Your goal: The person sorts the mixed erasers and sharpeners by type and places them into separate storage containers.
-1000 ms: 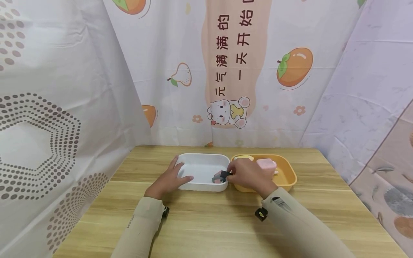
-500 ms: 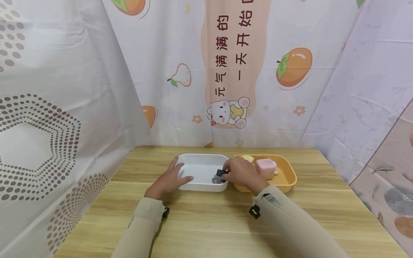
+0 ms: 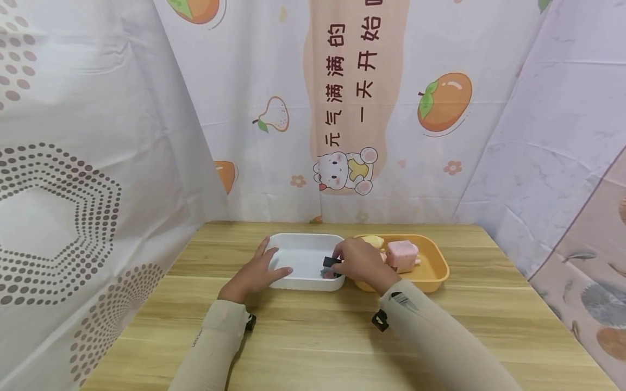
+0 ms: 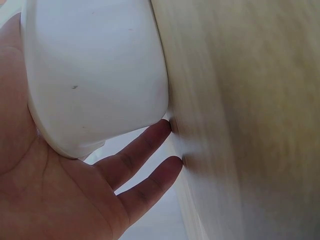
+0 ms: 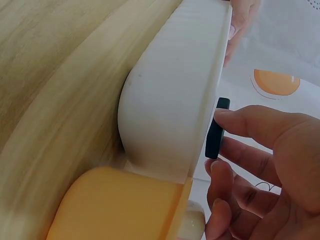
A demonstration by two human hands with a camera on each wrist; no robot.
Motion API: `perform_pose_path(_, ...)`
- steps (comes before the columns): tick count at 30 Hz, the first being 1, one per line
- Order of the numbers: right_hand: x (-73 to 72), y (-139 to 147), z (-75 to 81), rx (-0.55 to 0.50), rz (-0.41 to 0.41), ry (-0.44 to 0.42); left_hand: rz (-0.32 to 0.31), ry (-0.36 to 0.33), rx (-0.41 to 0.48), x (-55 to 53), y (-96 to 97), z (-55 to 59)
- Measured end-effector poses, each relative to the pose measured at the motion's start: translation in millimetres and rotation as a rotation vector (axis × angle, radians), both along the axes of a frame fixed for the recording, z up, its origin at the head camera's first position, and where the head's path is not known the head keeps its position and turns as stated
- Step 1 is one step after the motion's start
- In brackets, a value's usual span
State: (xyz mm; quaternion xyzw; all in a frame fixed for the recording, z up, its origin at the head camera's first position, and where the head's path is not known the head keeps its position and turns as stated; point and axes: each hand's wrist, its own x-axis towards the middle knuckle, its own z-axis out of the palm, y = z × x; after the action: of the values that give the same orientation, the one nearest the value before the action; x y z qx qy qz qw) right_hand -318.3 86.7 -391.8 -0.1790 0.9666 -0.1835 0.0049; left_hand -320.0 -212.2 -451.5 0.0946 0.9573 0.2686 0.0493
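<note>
My right hand (image 3: 361, 263) pinches a small flat black block (image 5: 217, 130) between thumb and fingers. The block is over the right end of a white plastic tray (image 3: 305, 283), just above its rim in the right wrist view. Beneath it in that corner of the tray lie small grey and pinkish pieces (image 3: 328, 275), partly covered by the hand and block. At the tray's left end is my left hand (image 3: 251, 278), its fingers and thumb spread around the corner. In the left wrist view its palm meets the rim, and two straight fingers (image 4: 145, 192) reach down to the tabletop.
An orange tray (image 3: 437, 274) stands against the white one's right end. It holds a pink block-like thing (image 3: 402, 256) and a yellow thing (image 3: 374, 241), among others. Both trays sit on a wooden table (image 3: 318, 336), with a printed curtain (image 3: 274, 179) hanging behind.
My right hand has shifted left with the black block, from the gap between the trays to farther over the white tray. The left hand has stayed in place.
</note>
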Motion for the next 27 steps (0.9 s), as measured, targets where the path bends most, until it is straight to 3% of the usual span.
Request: perform_pose_path(27,-0.7,-16.6,-4.1,0.003,0.023,-0.001,-0.013,0.013,0.034,0.0,-2.0,-2.6)
